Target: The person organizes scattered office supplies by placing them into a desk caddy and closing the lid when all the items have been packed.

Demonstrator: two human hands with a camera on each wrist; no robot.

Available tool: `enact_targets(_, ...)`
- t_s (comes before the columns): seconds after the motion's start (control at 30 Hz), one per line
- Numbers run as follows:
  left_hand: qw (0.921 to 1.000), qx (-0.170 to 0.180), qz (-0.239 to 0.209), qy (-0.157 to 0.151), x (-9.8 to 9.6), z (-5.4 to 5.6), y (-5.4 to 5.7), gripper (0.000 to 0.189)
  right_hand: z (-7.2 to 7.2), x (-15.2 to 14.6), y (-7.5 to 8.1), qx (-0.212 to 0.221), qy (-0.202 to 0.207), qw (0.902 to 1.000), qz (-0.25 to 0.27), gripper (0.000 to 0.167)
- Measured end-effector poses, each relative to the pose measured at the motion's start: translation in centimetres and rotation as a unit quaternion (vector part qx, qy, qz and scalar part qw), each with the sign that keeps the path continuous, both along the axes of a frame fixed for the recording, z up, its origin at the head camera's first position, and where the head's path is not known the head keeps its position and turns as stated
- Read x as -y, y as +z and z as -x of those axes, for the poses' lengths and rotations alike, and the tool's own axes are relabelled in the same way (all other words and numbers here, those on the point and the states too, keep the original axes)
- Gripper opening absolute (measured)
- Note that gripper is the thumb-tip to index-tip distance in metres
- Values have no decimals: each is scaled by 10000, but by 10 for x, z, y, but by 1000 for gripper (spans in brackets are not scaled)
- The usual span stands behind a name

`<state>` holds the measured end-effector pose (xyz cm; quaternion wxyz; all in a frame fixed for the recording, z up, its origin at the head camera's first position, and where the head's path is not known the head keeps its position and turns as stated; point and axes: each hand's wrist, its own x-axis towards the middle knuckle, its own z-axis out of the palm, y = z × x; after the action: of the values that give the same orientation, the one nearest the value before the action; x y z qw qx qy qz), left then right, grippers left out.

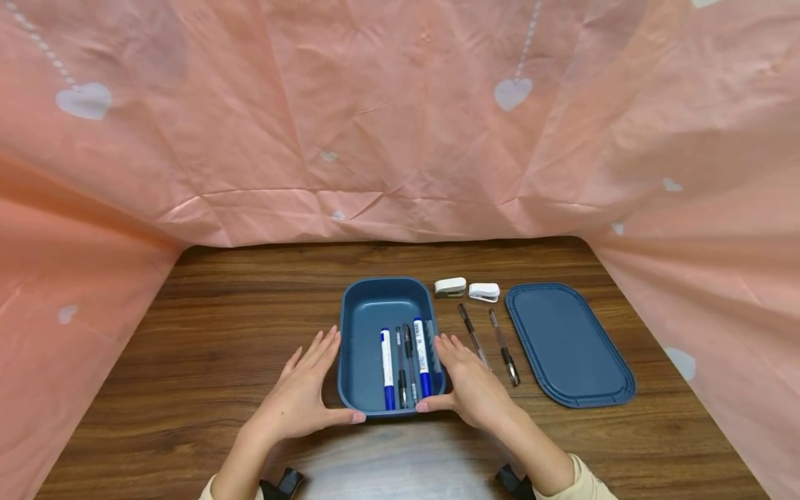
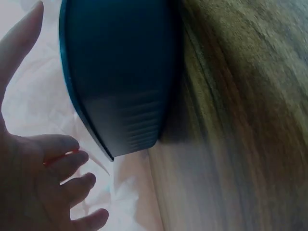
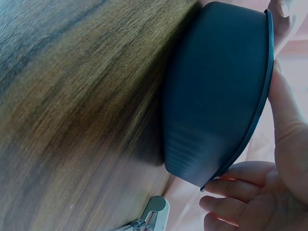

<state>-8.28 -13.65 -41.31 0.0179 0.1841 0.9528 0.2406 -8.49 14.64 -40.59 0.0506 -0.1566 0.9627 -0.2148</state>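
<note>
A blue, rounded rectangular box point(image 1: 365, 347) is set upright and uncovered on the wooden tabletop point(image 1: 250, 305), with ridges shown on its outer wall. In its right half, two white, blue-capped markers, one left point(image 1: 387, 364) and one right point(image 1: 421, 355), are laid roughly lengthwise, caps nearest. Between them, two slim pens with black parts point(image 1: 403, 385) are placed. The near-right corner is touched by the right hand point(image 1: 475, 385); the left hand point(image 1: 296, 399) is held at the near-left corner, fingers extended.
</note>
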Motion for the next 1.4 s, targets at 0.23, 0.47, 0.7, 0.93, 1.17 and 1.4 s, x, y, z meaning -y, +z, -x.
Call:
enact_targets(0.23,9996,275,-11,-84,-2,3,-7,121,-2,1,0,-48,-18,10000,30,104)
enact_targets(0.47,9991,413,-52,-71,-2,3,-8,121,-2,1,0,-78,-9,10000,47,104)
enact_targets(0.7,9989,455,-115,-62,-3,5,-8,122,-2,0,0,-74,4,9999,72,104)
enact_targets(0.93,9986,522,-21,-104,-4,7,-5,121,-2,-2,0,-64,4,10000,52,104)
enact_targets(1.17,9985,501,199,-107,-5,8,1,120,-1,-2,0,31,29,10000,37,104)
enact_targets(1.4,9980,579,224,-74,-5,7,1,121,-1,-2,-2,196,35,9996,202,104)
